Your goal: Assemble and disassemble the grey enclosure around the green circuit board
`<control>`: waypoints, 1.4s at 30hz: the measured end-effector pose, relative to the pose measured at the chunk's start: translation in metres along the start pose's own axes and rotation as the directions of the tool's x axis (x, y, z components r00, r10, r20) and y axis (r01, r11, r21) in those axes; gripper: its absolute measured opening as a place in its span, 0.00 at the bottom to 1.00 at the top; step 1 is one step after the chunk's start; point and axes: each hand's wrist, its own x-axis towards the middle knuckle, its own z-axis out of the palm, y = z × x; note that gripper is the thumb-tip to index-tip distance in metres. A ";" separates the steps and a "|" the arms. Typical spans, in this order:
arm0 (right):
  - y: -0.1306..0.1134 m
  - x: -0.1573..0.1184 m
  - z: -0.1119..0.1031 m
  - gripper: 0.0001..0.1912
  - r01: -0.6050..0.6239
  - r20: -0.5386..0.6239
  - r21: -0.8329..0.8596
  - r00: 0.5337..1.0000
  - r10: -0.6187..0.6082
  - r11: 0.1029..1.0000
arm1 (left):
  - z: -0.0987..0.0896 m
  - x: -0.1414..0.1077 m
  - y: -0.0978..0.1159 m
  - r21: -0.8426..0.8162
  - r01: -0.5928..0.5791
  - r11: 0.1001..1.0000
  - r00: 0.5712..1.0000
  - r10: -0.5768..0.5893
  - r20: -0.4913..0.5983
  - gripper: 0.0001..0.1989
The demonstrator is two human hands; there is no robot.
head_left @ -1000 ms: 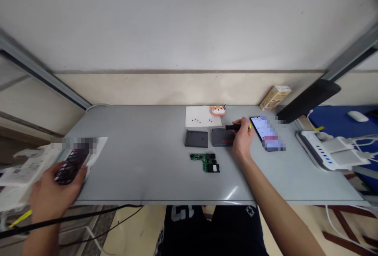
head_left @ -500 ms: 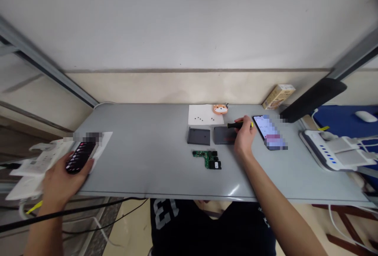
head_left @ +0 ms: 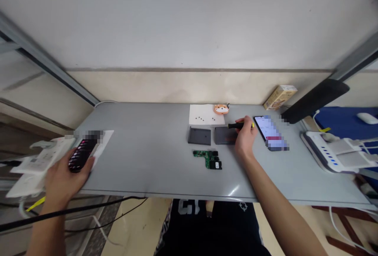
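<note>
At the table's left edge my left hand [head_left: 63,175] is wrapped round a dark phone [head_left: 82,155] with a lit screen, above a white sheet. My right hand [head_left: 245,140] grips a screwdriver [head_left: 234,125] with a black and yellow handle, lying roughly level; its tip is not discernible. Under that hand is a dark grey case half [head_left: 223,135], its right part hidden. Left of it lies a second, shallow grey case half [head_left: 199,136]. A green circuit board [head_left: 208,160] rests in front of them. Several tiny dark screws [head_left: 199,118] lie on white paper [head_left: 203,110].
An orange animal-face case [head_left: 221,109] sits on the paper's corner. Right of my right hand are another lit phone [head_left: 268,132], a carton [head_left: 280,96], a long black object [head_left: 317,99] and a white power strip [head_left: 327,151]. Cables [head_left: 88,207] hang past the front left edge.
The view has shifted slightly, and my legs below the table have moved closer together. Both hands keep their holds; the case halves and circuit board stay in place.
</note>
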 end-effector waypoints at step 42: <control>0.001 0.001 0.002 0.22 0.043 -0.021 -0.018 0.999 -0.043 0.999 | 0.007 -0.007 0.000 -0.002 0.056 0.998 0.998 -0.056 -0.015 0.42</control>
